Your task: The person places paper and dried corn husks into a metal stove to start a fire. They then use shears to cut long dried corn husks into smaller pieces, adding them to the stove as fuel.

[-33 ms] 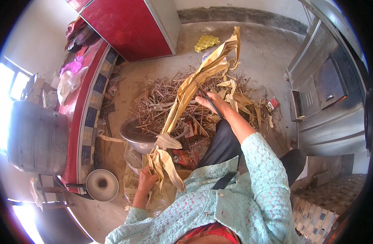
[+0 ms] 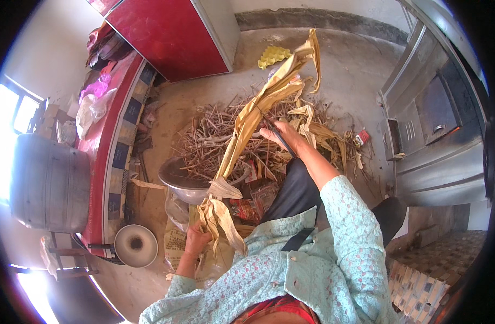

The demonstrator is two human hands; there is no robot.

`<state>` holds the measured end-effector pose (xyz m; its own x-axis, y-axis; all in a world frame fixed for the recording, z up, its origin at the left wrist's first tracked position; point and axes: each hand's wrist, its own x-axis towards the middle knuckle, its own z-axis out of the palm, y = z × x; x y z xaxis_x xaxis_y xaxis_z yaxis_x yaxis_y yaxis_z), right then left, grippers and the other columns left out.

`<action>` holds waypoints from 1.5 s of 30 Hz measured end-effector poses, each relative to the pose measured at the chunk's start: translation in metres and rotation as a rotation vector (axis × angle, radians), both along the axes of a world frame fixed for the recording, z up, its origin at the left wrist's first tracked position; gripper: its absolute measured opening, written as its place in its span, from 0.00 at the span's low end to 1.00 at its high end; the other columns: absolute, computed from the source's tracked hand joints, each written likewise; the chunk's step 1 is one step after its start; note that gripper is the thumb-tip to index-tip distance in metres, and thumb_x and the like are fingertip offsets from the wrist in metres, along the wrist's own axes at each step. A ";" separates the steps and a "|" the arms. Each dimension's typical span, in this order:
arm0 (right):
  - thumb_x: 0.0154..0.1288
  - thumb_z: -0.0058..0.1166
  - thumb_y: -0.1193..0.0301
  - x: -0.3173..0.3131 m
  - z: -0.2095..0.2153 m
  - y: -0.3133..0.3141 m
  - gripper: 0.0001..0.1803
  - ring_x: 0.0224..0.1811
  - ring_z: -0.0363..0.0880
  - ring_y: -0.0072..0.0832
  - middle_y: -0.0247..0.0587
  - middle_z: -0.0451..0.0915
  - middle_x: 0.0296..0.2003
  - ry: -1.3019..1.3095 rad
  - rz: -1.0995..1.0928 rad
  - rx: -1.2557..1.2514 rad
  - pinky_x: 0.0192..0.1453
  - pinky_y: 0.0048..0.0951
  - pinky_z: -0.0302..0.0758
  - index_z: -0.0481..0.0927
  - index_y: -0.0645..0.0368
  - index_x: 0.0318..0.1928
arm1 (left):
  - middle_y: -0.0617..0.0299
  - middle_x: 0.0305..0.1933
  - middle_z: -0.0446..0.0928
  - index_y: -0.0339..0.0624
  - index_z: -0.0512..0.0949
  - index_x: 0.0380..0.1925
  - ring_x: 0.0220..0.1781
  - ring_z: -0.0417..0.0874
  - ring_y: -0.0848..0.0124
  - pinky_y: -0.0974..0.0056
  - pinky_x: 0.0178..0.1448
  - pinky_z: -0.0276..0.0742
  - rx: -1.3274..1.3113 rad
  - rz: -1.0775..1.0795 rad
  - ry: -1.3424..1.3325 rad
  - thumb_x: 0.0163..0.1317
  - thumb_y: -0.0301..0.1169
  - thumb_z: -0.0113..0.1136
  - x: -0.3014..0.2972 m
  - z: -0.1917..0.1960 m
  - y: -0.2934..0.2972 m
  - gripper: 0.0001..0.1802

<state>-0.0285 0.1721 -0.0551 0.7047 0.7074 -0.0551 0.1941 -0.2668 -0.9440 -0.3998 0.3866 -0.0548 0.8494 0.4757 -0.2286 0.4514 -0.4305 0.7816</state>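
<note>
My left hand [image 2: 195, 240] is closed round the lower end of a long dried corn stalk [image 2: 246, 129] with papery tan leaves. The stalk slants up and away to the right, its leafy tip bent over at the top. My right hand [image 2: 287, 137] grips a dark, narrow tool [image 2: 284, 141], whose far end meets the stalk around its middle. My thumb lies near the stalk; the tool's exact kind is not clear. Beneath both is a heap of thin dry twigs [image 2: 215, 129], with more dry leaves [image 2: 325, 132] on its right side.
Against the twigs stands a metal basin [image 2: 185, 191], with plastic packets [image 2: 244, 209] beside it. A round pan [image 2: 135, 245] lies at left, below the red-topped counter [image 2: 99, 140]. A yellow egg tray [image 2: 273, 56] is on the floor ahead. A metal stove [image 2: 436, 124] stands at right.
My left hand and the lower leaves have shifted slightly to the right. The stalk's tip has tilted a little up and left. My right hand stays in place.
</note>
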 end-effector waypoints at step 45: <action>0.61 0.50 0.41 -0.024 0.025 0.002 0.32 0.13 0.72 0.22 0.37 0.73 0.18 0.186 -0.134 0.110 0.13 0.23 0.65 0.77 0.64 0.33 | 0.69 0.29 0.79 0.37 0.78 0.37 0.30 0.73 0.79 0.69 0.36 0.72 -0.046 -0.080 0.236 0.44 0.21 0.55 -0.010 0.000 0.032 0.16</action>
